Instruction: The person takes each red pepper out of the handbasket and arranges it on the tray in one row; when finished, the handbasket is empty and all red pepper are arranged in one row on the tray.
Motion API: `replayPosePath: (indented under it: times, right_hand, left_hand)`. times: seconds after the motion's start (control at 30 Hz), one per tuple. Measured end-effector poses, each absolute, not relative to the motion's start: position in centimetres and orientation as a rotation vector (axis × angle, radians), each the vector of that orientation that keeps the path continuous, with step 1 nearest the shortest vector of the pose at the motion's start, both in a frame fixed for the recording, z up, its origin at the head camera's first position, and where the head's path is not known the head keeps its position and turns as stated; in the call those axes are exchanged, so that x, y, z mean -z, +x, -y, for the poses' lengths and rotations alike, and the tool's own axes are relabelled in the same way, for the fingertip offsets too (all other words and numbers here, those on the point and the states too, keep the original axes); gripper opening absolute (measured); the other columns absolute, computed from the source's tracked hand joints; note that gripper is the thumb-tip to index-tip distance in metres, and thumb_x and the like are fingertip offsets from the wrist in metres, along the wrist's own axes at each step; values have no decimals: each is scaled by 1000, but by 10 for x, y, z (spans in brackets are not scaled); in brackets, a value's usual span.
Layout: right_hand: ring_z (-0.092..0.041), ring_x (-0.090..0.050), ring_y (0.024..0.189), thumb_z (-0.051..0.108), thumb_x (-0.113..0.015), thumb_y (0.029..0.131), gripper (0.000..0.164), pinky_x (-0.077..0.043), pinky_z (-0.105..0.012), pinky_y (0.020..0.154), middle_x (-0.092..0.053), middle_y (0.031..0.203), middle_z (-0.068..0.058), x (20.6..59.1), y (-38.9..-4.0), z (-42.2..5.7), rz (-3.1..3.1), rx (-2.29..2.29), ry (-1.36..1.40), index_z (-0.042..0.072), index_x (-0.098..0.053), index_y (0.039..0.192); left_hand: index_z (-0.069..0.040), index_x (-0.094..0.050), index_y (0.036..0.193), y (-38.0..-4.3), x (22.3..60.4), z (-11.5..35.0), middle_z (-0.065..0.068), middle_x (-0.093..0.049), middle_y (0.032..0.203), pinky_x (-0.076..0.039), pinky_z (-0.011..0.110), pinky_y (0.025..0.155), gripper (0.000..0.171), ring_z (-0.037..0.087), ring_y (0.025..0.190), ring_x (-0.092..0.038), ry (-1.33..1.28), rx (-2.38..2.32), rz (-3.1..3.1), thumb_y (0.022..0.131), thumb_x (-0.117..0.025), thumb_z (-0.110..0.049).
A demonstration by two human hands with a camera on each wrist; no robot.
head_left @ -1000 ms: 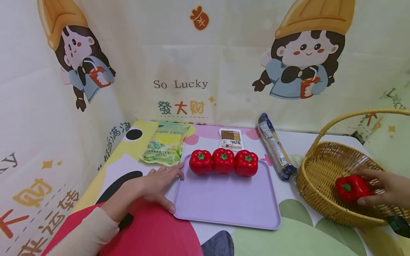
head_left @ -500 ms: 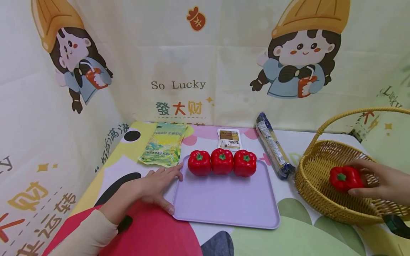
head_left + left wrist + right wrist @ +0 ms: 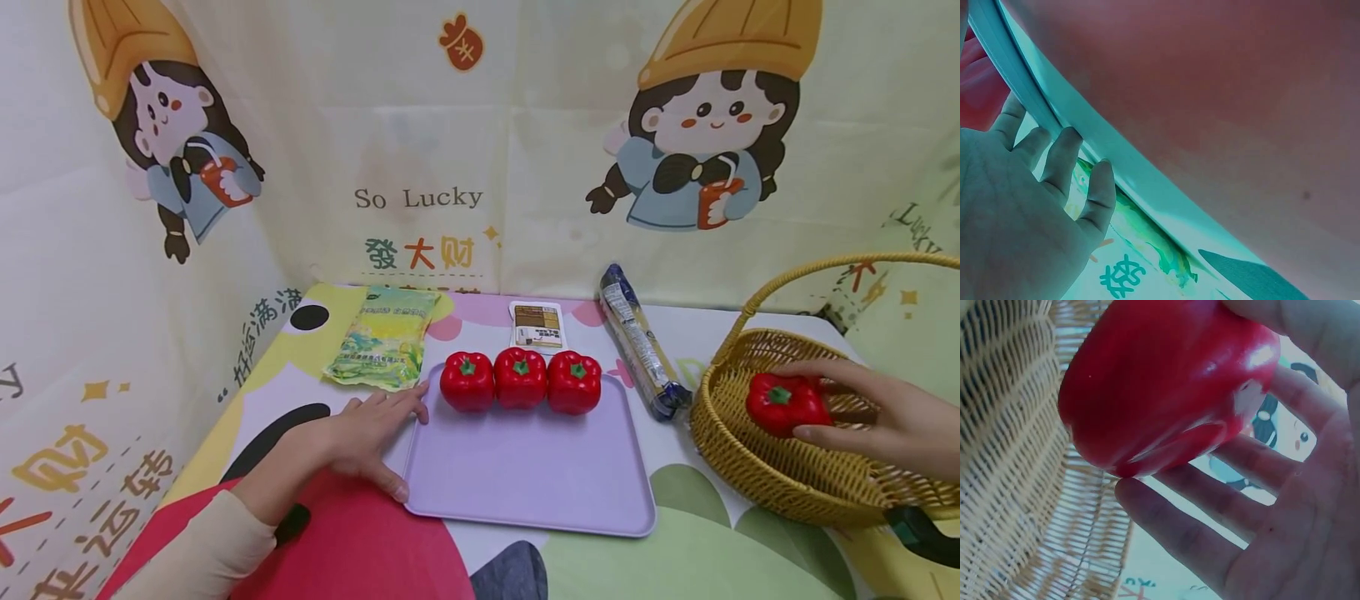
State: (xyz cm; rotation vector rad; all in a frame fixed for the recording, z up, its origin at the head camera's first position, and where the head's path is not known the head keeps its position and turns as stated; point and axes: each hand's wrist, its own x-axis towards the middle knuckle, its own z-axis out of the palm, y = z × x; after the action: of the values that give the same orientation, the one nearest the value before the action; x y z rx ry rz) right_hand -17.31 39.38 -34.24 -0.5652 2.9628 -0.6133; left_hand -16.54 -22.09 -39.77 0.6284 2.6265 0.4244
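Note:
In the head view my right hand point(image 3: 892, 417) holds a red bell pepper point(image 3: 786, 404) by its right side, over the wicker basket point(image 3: 817, 500). The right wrist view shows the pepper point(image 3: 1166, 387) between thumb and fingers, beside the woven wall. My left hand point(image 3: 367, 437) touches the left edge of a lilac tray point(image 3: 525, 475), thumb and fingers spread along it. Up close in the left wrist view, the fingertips of that hand point(image 3: 1029, 206) meet the tray rim. Along the tray's far side stand three more red bell peppers point(image 3: 521, 379) in a row.
A green and yellow packet point(image 3: 386, 337) lies behind the tray's left corner. Beyond the peppers is a small brown and white packet point(image 3: 538, 325). A long clear package with blue ends point(image 3: 645, 346) lies between tray and basket. The basket's handle point(image 3: 780, 287) arches high.
My right hand has carried the bell pepper up and to the left within the basket's outline, towards its left rim. My left hand stays at the tray's edge.

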Motion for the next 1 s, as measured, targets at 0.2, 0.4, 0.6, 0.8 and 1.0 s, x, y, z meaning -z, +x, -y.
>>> replayPosePath:
  times: [0.2,0.4,0.6,0.8,1.0]
  right_hand:
    - [-25,-60,109,23,-85,86,72,-57,-24,67,-51,137,-12,332,-167,-383,-2988,583,-621,17,-48,147]
    - [-33,-57,113,25,-82,90,71,-59,-32,65,-46,138,-9,318,-163,-374,-2989,570,-639,28,-46,151]
    - [-33,-58,107,25,-84,87,73,-55,-23,63,-48,137,-7,316,-160,-363,-3029,480,-765,29,-47,149]
    - [-4,-54,107,21,-88,83,77,-55,-22,67,-49,136,1,315,-159,-354,-3064,482,-846,30,-48,148]
    - [8,-47,111,10,-90,78,83,-56,-22,72,-47,135,13,312,-157,-343,-3080,581,-948,27,-49,148]
  left_hand:
    - [-34,-47,130,-166,400,218,0,-20,171,-36,66,105,88,27,139,-37,638,-424,-2624,60,-90,-66]
    - [-34,-47,129,-165,398,220,0,-20,171,-32,72,107,87,29,142,-35,623,-421,-2625,61,-90,-67]
    - [-35,-47,128,-164,398,224,1,-22,170,-30,73,108,88,30,143,-34,619,-422,-2633,59,-90,-67]
    - [-36,-47,129,-166,398,223,1,-20,171,-30,71,108,88,30,144,-33,646,-427,-2625,60,-89,-69]
    - [-35,-46,129,-166,397,223,1,-20,171,-32,68,106,87,30,143,-35,655,-415,-2626,61,-88,-69]
